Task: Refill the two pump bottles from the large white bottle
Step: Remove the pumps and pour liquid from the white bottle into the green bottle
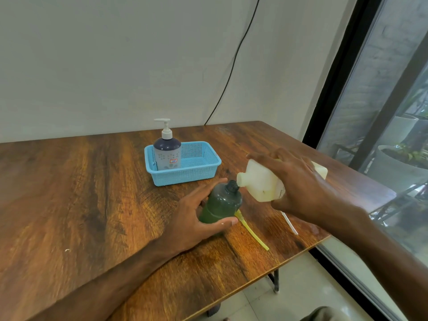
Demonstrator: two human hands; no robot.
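Note:
My left hand (196,218) grips a dark green pump bottle (222,202) that stands on the table with its pump off and its neck bare. My right hand (298,186) holds the large white bottle (259,181) tipped on its side, its open mouth touching the green bottle's neck. A yellow pump tube (252,232) lies on the table just behind the green bottle. A second pump bottle (167,151), dark blue on top with a white pump, stands upright in the left end of a blue basket (199,167).
The wooden table (92,193) ends close on the right, beside a window with a black frame (335,89). A thin white stick (289,222) lies near the right edge, partly under my right arm. A black cable (234,66) hangs down the wall.

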